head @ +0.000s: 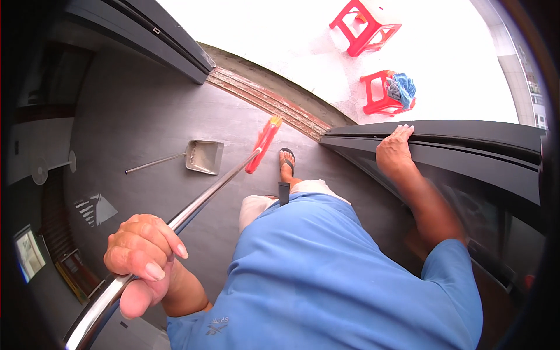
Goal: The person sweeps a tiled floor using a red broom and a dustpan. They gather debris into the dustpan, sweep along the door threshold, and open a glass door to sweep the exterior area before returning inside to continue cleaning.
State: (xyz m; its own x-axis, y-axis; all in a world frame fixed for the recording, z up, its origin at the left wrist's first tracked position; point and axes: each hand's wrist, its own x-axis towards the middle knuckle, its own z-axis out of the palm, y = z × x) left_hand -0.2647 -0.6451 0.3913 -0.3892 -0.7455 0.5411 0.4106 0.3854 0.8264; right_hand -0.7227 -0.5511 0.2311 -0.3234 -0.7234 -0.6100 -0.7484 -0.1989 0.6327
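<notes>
My left hand (142, 258) is wrapped around the shiny metal handle (214, 185) of a broom. At the far end, the broom's red bristles with yellow tips (263, 144) reach the dark grey floor close to the doorway. On the other side, my right hand (396, 148) has its fingers curled over the edge of a dark grey door panel or frame (463, 135). Left of the bristles lies a long-handled metal dustpan (204, 156), with small bits of debris inside. My foot in a black flip-flop (287, 158) stands just right of the bristles.
A worn reddish threshold (267, 103) crosses the doorway, with another dark frame (175, 39) at its left. Outside, on bright paving, stand two red plastic stools (372, 30); the nearer holds blue and grey cloths (402, 89). A white fan (40, 170) appears at far left.
</notes>
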